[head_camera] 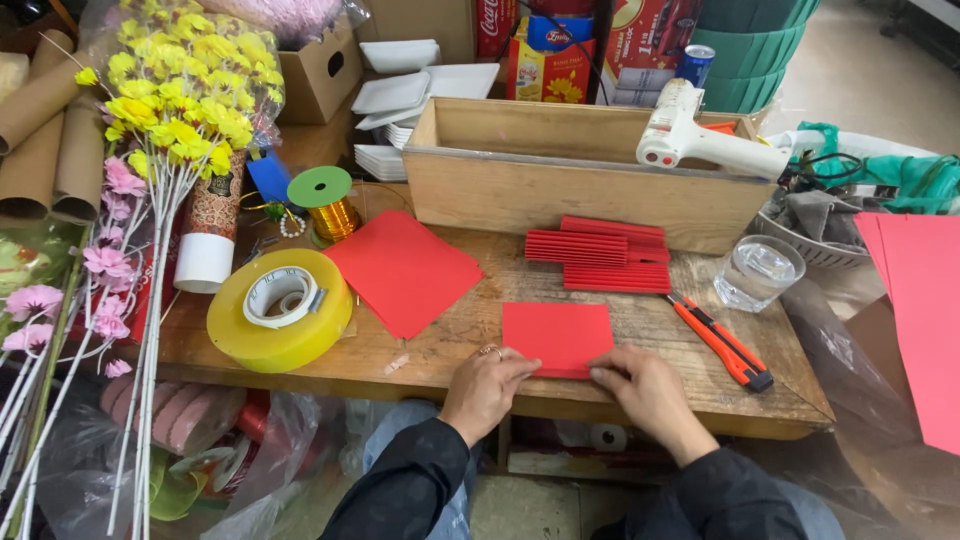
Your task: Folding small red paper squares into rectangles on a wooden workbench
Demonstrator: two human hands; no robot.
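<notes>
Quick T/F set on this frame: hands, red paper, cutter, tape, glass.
1. Both hands press on the near edge of the small red sheet. True: left hand and right hand both rest fingertips on it.
2. The orange cutter is in the right hand. False: it lies on the table, right of the sheet, untouched.
3. The yellow tape roll lies flat at the table's left. True.
4. The glass is tipped over. False: it stands upright near the wooden box.
5. The pleated red stack sits behind the small sheet. True.
6. The glue gun lies on the floor. False: it rests on the box's rim.
</notes>
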